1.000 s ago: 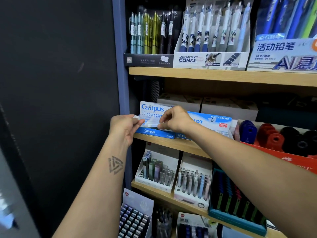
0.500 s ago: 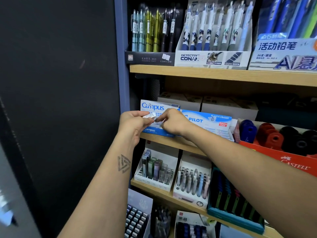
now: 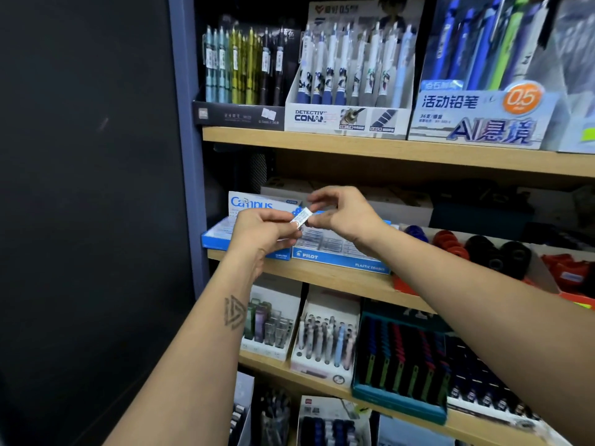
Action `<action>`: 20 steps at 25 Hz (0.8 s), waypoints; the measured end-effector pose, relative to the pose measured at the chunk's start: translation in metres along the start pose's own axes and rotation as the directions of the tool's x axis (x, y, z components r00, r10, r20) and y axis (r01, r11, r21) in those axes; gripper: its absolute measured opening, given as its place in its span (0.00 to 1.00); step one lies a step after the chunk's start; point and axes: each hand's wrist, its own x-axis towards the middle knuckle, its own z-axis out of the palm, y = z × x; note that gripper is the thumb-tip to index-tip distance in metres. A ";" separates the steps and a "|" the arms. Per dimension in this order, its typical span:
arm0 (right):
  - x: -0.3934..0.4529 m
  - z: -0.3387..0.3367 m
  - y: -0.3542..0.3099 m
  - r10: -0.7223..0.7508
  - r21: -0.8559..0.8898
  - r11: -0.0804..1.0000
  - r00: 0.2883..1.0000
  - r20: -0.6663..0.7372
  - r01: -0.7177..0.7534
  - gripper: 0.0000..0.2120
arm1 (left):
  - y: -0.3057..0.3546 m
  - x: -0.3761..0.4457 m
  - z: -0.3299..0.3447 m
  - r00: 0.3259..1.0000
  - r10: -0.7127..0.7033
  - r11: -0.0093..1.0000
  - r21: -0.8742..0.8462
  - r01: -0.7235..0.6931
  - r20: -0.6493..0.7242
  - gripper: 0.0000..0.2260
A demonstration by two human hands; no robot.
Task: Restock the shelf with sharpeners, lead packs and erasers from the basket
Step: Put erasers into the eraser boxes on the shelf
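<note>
1. Blue upright post point(image 3: 188, 156) at the left edge of the shelving, dark wall panel point(image 3: 80, 188) beyond it; Campus box point(image 3: 225, 235) just beside the post.
2. Middle shelf board point(image 3: 338, 280) with its front lip exposed below the boxes; Campus box and Pilot eraser box point(image 3: 338, 252) touching side by side along that lip.
3. Upper shelf board point(image 3: 386, 156) overhead; between its underside and the open box tops, a gap of free space, both hands inside it.
4. Right of the Pilot eraser box, a red tray of round sharpeners point(image 3: 467, 252), blue, red and black, close by the right forearm.
5. Left hand point(image 3: 260, 233) raised in front of the Campus box, back of the hand toward the camera, fingers curled, pinching the lower end of a small white eraser point(image 3: 302, 217).
6. Right hand point(image 3: 344, 214) above the Pilot eraser box, thumb and fingertips narrowed onto the upper end of the eraser, remaining fingers arched above it.
7. Eraser tilted, held in the air between the two hands, over the seam of the two boxes, touching neither.
8. Forearms converging from below, left one bearing a triangular tattoo point(image 3: 235, 312), right one crossing in front of the lower shelf displays point(image 3: 325, 336).
</note>
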 end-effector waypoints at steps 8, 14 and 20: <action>-0.004 -0.017 0.001 0.199 0.177 0.964 0.980 0.024 -0.201 0.14 | -0.015 0.001 0.041 0.979 0.195 0.975 0.123 -0.187 -0.064 0.10; -0.005 -0.021 0.013 0.112 0.173 0.979 0.994 0.007 -0.111 0.20 | -0.020 0.006 0.043 0.998 0.062 0.995 -0.080 -0.064 -0.023 0.12; -0.010 -0.018 0.015 -0.066 -0.085 0.994 0.998 -0.001 0.065 0.14 | -0.018 -0.001 0.041 0.995 -0.033 0.942 -0.330 0.063 0.096 0.04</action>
